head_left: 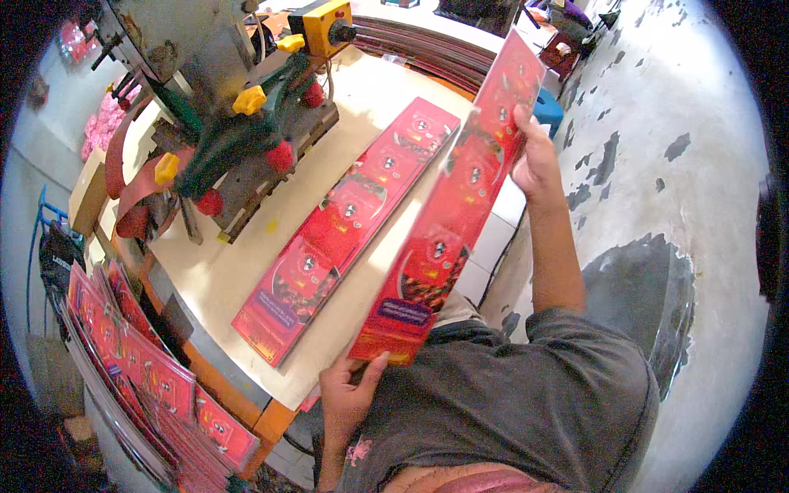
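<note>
Left hand (349, 393) closed in a pinching grip on the near end of a long red printed card strip (454, 205); right hand (534, 160) clasped around its far edge. Held tilted above the pale surface (246, 271), beside another red strip (349, 222) lying flat.

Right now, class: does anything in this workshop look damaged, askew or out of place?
The concrete floor is patchy, with dark flaked spots and one large dark stain. Otherwise nothing stands out: one long red card strip lies flat on the table.
</note>
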The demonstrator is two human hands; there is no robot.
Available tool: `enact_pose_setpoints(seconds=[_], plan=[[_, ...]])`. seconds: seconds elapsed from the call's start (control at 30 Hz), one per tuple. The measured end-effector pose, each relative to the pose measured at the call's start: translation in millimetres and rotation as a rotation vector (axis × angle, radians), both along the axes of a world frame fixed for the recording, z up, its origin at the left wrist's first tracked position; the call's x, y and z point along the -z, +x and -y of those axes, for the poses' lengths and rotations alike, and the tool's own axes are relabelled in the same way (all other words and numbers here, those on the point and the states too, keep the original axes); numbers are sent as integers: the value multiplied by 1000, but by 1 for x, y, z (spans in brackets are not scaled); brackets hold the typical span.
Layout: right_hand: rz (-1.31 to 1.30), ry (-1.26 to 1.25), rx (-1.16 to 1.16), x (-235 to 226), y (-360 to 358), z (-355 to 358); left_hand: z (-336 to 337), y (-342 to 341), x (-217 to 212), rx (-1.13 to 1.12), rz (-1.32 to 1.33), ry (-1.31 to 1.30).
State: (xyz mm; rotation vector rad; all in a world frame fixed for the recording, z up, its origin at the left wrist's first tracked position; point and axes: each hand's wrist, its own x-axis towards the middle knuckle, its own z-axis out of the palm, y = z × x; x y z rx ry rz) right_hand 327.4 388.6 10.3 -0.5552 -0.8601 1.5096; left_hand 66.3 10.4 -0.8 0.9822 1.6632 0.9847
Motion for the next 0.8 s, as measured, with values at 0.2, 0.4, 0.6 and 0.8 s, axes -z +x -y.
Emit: enact_pose_setpoints(seconds=[0.2, 0.4, 0.6, 0.8], plan=[[33, 127, 297, -64, 30, -21, -20, 12, -1, -81, 114, 240], [406, 558, 513, -102, 22, -9, -21, 4, 14, -75, 161, 239], [731, 696, 373, -74, 1, 9, -25, 6, 4, -99, 228, 323], [782, 695, 36, -66, -33, 68, -31, -7, -2, -101, 378, 399]])
